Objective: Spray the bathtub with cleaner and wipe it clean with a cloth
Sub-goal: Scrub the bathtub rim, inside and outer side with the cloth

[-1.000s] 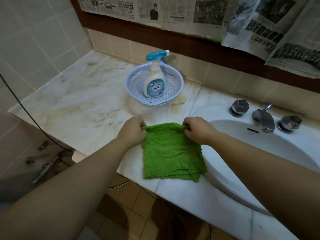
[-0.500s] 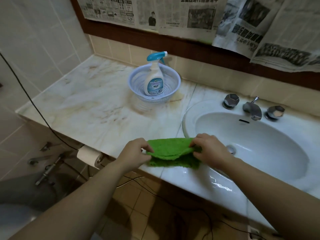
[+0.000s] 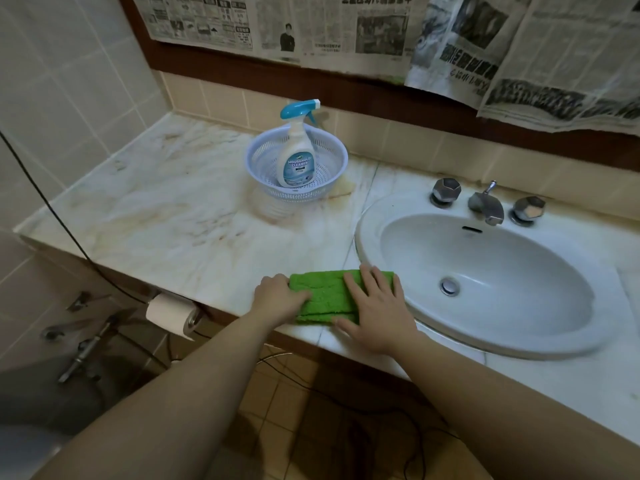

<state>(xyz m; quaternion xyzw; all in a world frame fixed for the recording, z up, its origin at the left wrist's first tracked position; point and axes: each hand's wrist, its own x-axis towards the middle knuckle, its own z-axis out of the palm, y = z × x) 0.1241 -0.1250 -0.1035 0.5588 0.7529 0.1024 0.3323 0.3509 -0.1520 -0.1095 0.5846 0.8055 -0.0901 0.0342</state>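
A green cloth (image 3: 323,295) lies folded into a narrow strip at the front edge of the marble counter (image 3: 180,216), just left of the sink. My left hand (image 3: 280,299) grips its left end with curled fingers. My right hand (image 3: 375,311) lies flat on its right half, fingers spread. The white spray bottle of household cleaner (image 3: 296,152), with a blue trigger head, stands upright in a pale perforated plastic basket (image 3: 330,157) at the back of the counter. Only a dark strip of the bathtub (image 3: 41,403) shows at the lower left.
A white oval sink (image 3: 491,271) with a metal tap (image 3: 486,204) and two knobs fills the right side. A toilet roll (image 3: 169,315) hangs under the counter's edge, near the tub's wall tap (image 3: 83,351). Black cables run down the left wall and over the tiled floor. Newspaper covers the wall above.
The cloth went from a spread square, held by its top corners, to a narrow strip folded toward the counter's front edge. My right hand now lies flat on it. The view pulled back.
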